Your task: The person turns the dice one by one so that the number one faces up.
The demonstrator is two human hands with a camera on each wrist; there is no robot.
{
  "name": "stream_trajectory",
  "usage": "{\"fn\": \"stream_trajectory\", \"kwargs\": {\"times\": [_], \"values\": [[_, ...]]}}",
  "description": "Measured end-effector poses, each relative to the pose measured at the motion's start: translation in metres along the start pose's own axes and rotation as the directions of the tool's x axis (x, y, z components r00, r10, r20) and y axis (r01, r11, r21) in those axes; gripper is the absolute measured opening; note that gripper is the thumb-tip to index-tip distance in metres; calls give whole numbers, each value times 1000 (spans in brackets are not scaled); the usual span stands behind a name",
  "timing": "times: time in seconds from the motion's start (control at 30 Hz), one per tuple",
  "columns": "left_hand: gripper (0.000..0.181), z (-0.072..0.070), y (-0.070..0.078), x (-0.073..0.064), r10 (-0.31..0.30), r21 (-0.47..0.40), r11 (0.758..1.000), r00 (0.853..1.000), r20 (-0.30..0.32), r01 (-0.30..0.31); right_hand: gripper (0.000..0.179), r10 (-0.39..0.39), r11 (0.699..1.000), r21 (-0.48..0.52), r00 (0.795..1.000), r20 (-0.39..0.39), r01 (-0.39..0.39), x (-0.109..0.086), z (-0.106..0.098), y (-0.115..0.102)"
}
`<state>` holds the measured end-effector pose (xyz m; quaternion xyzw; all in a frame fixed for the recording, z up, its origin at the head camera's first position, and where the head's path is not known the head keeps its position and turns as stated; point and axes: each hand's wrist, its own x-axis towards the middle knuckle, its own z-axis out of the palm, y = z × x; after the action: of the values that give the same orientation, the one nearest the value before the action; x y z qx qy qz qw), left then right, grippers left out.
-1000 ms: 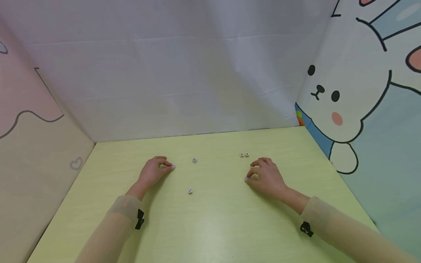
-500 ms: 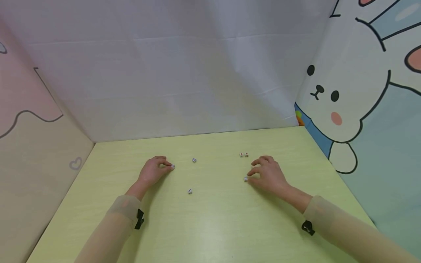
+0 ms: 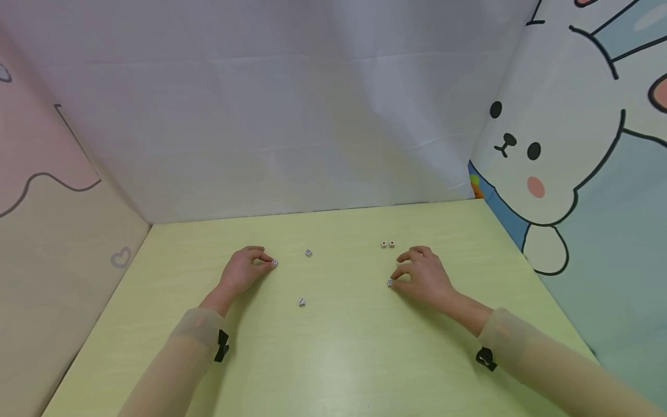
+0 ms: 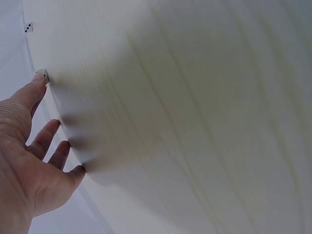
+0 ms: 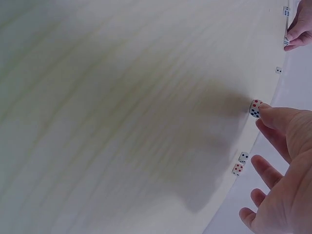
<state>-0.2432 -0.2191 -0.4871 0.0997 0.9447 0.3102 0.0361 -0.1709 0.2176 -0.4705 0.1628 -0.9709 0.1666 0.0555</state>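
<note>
My left hand (image 3: 244, 270) pinches a small white die (image 3: 274, 263) between thumb and index finger at the table's left-middle. In the left wrist view the thumb covers part of that die (image 4: 45, 74), while the other fingertips touch the tabletop. My right hand (image 3: 424, 278) has thumb and index finger at another white die (image 3: 389, 282) on the right. The right wrist view shows the thumb against the side of this die (image 5: 254, 108), its red and dark dots visible. Beyond the right hand, two dice (image 3: 388, 245) sit side by side.
Two more loose dice lie between the hands: a farther die (image 3: 308, 253) and a nearer die (image 3: 301, 302). The pale yellow-green table (image 3: 333, 359) meets a white cloth wall (image 3: 292, 127) at the back. Printed cloth walls stand on both sides.
The right thumb and index finger loosened slightly from their die half a second ago and are now back against it. The left hand and the other dice stay in place.
</note>
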Motion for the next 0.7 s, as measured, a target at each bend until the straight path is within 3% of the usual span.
{"fn": "stream_trajectory", "kwargs": {"times": [0.7], "values": [[22,0,0,1,-15,5,1000,1000,6,15,7,-20,1000,-19,1000,-9,19,1,5,-1]]}}
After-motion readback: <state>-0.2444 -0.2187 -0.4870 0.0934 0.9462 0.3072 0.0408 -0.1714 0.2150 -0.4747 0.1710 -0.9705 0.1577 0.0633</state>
